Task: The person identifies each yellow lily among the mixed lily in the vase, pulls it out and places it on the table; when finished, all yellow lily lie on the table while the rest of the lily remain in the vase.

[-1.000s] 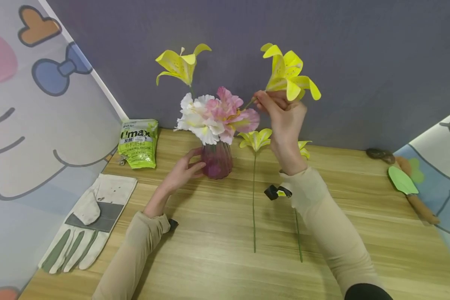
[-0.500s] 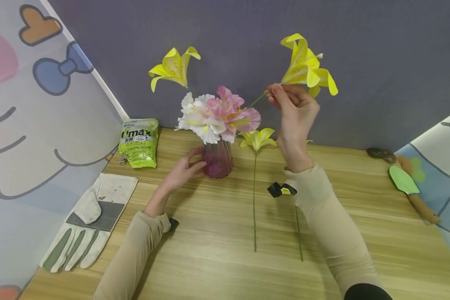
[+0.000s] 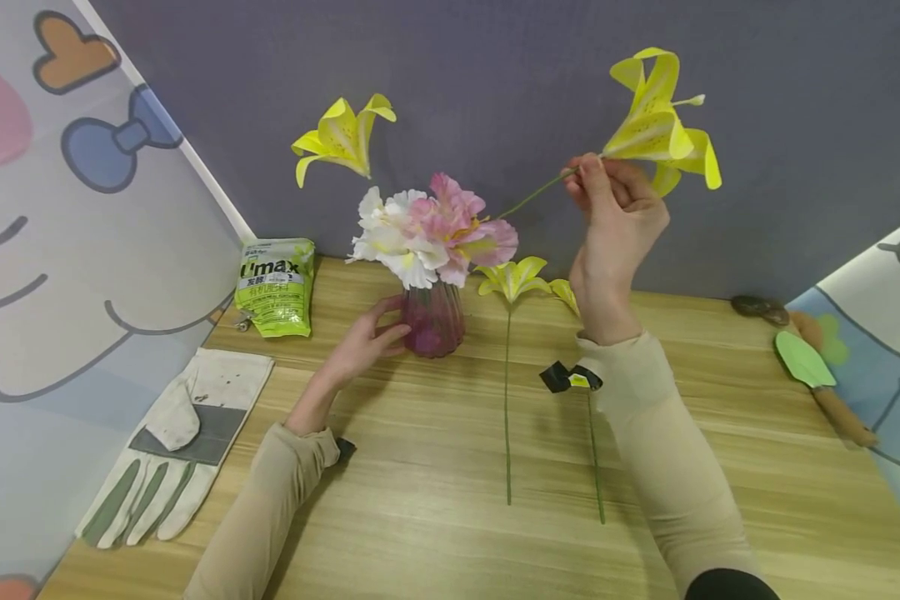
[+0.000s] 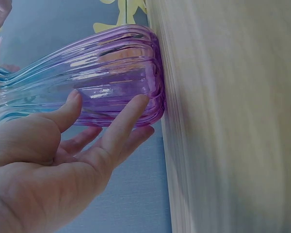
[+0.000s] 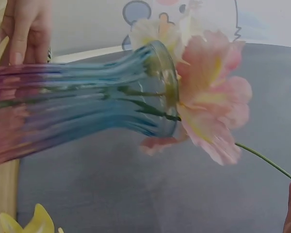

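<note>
A ribbed glass vase (image 3: pixel 433 321), purple at its base and blue toward its neck, stands upright holding a white flower (image 3: pixel 397 237), a pink flower (image 3: pixel 465 225) and a tall yellow lily (image 3: pixel 337 137). Against its left side rests my left hand (image 3: pixel 363 342), the fingers (image 4: pixel 119 126) fairly straight. My right hand (image 3: pixel 618 217) pinches another yellow lily (image 3: pixel 660 125) by the stem just under its bloom. That green stem (image 5: pixel 266 160) slants down behind the pink flower; its lower end cannot be told apart. In the right wrist view, other stems show through the glass.
Two more yellow lilies lie on the wooden table (image 3: pixel 420 500): one lily (image 3: pixel 512 281) right of the vase, another (image 3: pixel 565 293) partly under my right arm. A green fertilizer bag (image 3: pixel 276 287) and work glove (image 3: pixel 176 450) sit left. A small trowel (image 3: pixel 806 361) lies far right.
My right hand has moved right and slightly up with its lily, whose bloom now tilts further right. The lily in the vase has leaned a little left. My left hand stays at the vase.
</note>
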`<state>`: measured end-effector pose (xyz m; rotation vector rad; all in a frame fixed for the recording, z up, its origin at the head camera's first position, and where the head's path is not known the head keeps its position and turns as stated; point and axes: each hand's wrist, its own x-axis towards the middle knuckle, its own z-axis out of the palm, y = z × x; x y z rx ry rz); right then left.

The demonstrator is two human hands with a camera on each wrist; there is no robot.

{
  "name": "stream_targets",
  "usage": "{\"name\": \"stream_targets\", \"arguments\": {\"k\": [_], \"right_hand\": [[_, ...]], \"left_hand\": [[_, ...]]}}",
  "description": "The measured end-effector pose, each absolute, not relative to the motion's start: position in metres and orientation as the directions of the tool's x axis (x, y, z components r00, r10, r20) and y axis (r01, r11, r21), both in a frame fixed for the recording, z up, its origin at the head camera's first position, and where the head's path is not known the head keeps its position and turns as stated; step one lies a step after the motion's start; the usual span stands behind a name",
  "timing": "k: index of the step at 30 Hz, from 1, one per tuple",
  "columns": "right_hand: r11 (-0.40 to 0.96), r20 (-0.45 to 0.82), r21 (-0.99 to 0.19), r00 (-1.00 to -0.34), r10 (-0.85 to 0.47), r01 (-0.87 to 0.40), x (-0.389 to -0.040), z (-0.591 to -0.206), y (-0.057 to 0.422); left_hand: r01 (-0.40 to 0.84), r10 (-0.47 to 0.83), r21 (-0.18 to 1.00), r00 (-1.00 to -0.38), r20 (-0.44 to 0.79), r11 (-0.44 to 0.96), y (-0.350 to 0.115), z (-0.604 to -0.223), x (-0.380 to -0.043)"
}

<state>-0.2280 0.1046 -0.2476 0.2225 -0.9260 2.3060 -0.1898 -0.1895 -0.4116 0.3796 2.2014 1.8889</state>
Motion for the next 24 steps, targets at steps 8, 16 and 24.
{"name": "stream_targets", "arguments": {"k": [8,16,24], "right_hand": [[-0.575,0.35,-0.55,-0.792,0.5,-0.606,-0.228,-0.241,0.121],[-0.592,0.304,-0.518,-0.779,0.548,-0.618,-0.228,-0.239,0.139],[-0.566,0.284,-0.519,-0.754,0.593,-0.64,-0.229,-0.24,0.155]], "left_hand": [[0.059,0.331,0.989,-0.944,0.009,0.139,-0.19,-0.412,-0.189],[0.059,0.329,0.987,-0.944,0.006,0.15,-0.19,-0.413,-0.188],[0.058,0.331,0.987,-0.944,0.005,0.151,-0.189,-0.411,-0.189]]}}
